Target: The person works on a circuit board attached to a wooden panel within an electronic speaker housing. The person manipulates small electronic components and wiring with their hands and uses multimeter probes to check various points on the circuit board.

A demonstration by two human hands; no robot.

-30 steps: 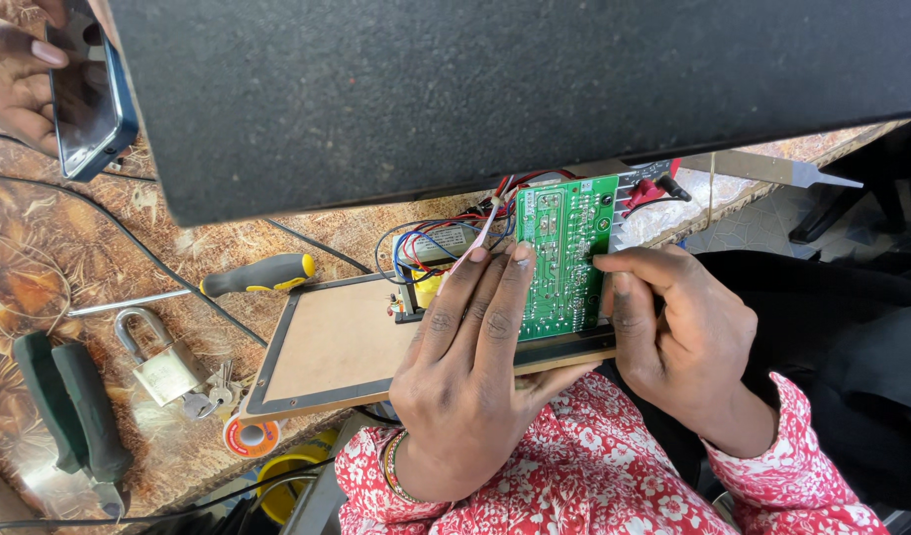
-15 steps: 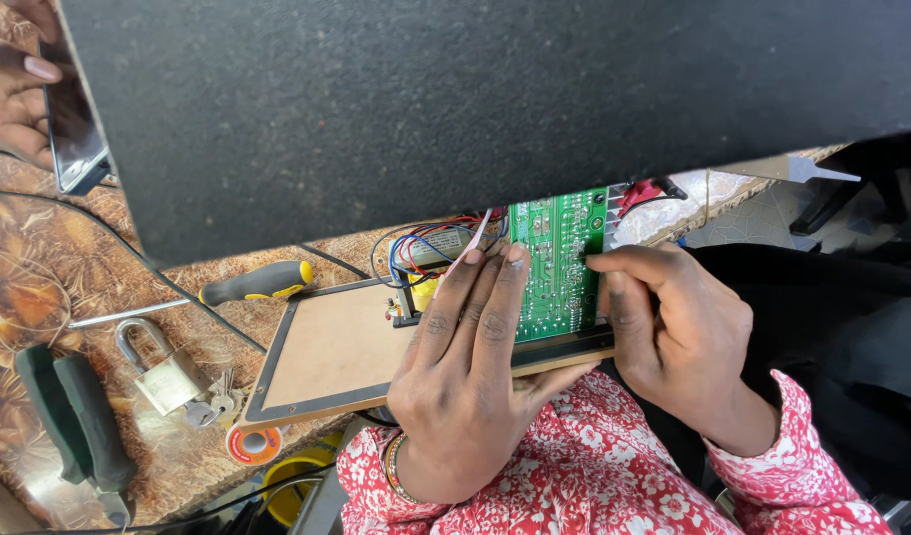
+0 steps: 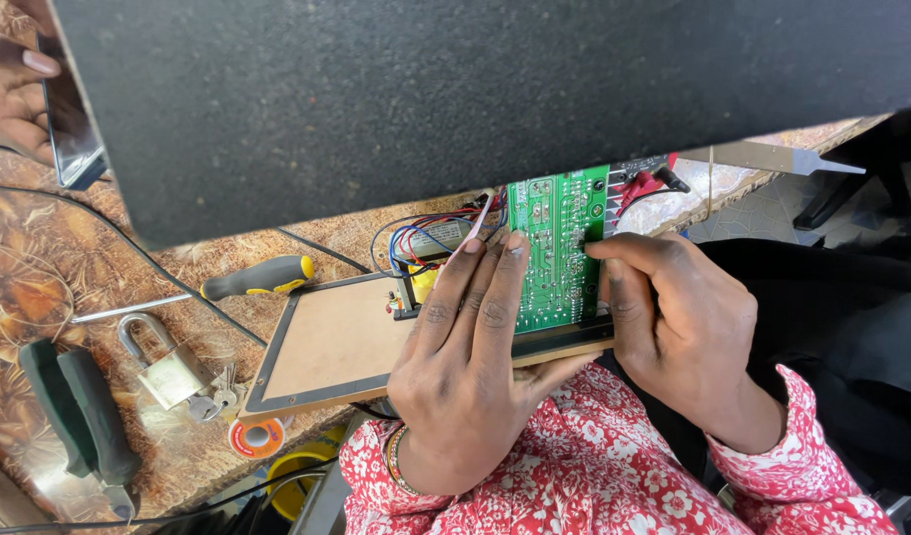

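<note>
A green circuit board (image 3: 556, 248) stands upright on the edge of a brown panel (image 3: 332, 342), under a large black box (image 3: 455, 99). My left hand (image 3: 470, 367) lies flat against the board's face, fingers stretched up and thumb under the panel's edge. My right hand (image 3: 678, 317) pinches the board's right edge with thumb and forefinger. Coloured wires (image 3: 426, 236) run from the board's left side toward the black box.
On the patterned table lie a yellow-handled screwdriver (image 3: 248, 279), a brass padlock with keys (image 3: 168, 372), green-handled pliers (image 3: 79, 421) and a small solder roll (image 3: 255, 436). Another person's hand (image 3: 15, 94) holds a phone (image 3: 71, 144) at top left. Red probes (image 3: 646, 183) lie at the right.
The view has shifted slightly so the black box covers more of the top. Both hands stay on the circuit board, barely moved.
</note>
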